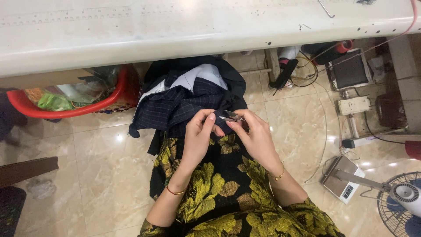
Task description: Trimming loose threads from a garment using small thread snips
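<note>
The left hand (196, 139) has its fingers curled in, pinching the dark blue checked cloth (184, 105) on the lap. The right hand (254, 136) is closed around small silver metal snips (230, 116), held right beside the left fingertips.

Glossy beige tiled floor (105, 175), white worktable (175, 26), red basin (66, 112), standing fan (405, 197)

Matt dark cloth (184, 103) — shiny metal snips (231, 116) — glossy floor tiles (105, 171).
</note>
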